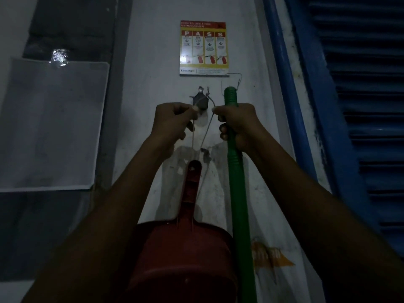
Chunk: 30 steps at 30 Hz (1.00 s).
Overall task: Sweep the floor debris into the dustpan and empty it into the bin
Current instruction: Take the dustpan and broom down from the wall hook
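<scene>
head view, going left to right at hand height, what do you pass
clear plastic sheet on the wall → left hand pinching a string → metal wall hook → right hand gripping the green broom handle and pinching the string → blue shutter door

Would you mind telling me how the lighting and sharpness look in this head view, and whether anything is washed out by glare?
Head view: dim overall, forearms and red dustpan nearly in shadow; glare spots on the glossy panel and the poster lower left; poster small print too soft to read; the thin string between left hand and right hand is faint; wide-angle lens bends the blue frame.
</scene>
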{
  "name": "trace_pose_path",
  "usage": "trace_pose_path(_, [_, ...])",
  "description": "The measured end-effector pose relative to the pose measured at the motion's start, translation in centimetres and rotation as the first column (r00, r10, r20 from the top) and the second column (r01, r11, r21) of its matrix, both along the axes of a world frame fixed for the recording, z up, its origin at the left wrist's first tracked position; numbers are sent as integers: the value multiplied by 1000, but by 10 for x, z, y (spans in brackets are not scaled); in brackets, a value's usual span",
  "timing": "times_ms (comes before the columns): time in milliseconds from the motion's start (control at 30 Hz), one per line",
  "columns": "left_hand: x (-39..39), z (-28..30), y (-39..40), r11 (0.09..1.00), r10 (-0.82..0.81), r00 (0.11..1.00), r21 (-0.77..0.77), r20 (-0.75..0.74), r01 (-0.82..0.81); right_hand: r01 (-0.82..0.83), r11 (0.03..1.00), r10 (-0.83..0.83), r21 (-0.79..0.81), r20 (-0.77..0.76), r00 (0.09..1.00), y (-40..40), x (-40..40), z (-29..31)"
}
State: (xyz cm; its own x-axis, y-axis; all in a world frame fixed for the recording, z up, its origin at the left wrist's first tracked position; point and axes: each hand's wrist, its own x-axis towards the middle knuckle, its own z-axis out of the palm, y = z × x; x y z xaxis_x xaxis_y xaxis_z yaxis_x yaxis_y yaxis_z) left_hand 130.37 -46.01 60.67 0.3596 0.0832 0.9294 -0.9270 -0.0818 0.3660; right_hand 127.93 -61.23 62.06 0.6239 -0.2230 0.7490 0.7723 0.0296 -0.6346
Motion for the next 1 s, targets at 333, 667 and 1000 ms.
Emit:
trace_pose_path(333, [-55, -151, 0, 998, -59, 987, -44, -148, 52, -226, 972, 215, -71, -138, 967, -10, -32, -154])
trace_pose_path(667, [-100, -287, -13, 989, -148, 924, -36, -353, 144, -296, 955, 247, -38, -457, 855, -23, -79, -368])
trace_pose_path(1000, [-108, -324, 0, 908, -396, 816, -45, -421, 417, -290, 940, 111, -180, -643, 758, -5, -138, -496])
